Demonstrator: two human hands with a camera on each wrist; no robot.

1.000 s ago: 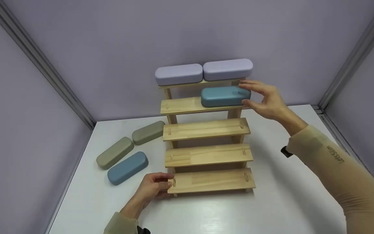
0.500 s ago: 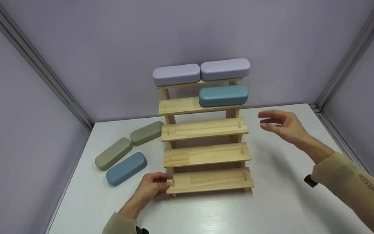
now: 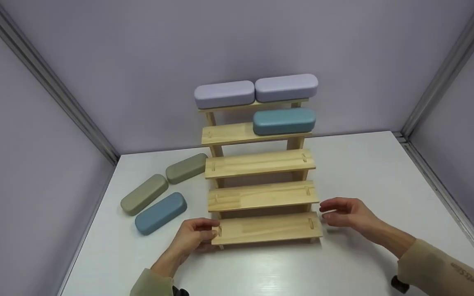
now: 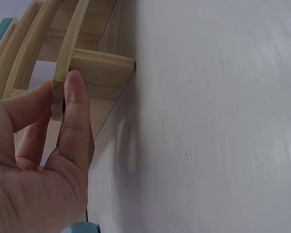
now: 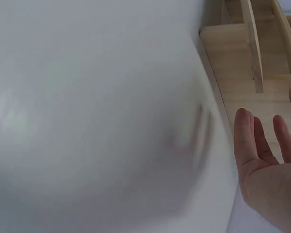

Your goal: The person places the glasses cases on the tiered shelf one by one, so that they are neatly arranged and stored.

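A wooden tiered shelf [image 3: 261, 195] with several steps stands on the white table. My left hand [image 3: 194, 236] pinches the left end of its lowest step; the left wrist view shows thumb and fingers [image 4: 76, 116] on both faces of the board. Beside the right end of the lower steps is my right hand [image 3: 350, 213], fingers loosely bent and nothing in them. In the right wrist view its fingers [image 5: 245, 136] stand apart from the wood. A teal case [image 3: 284, 121] sits on the right half of the second step from the top. Two lavender cases [image 3: 224, 94] fill the top step.
Left of the shelf on the white table [image 3: 261, 271] lie a blue case [image 3: 161, 213] and two olive-green cases [image 3: 144, 194], the farther one close to the shelf's side. Pale panel walls with metal corner rails [image 3: 52, 82] stand behind and at both sides.
My right hand has let go of the teal case, drawn back to the right, then come down beside the lower steps. The left hand keeps its place on the lowest step.
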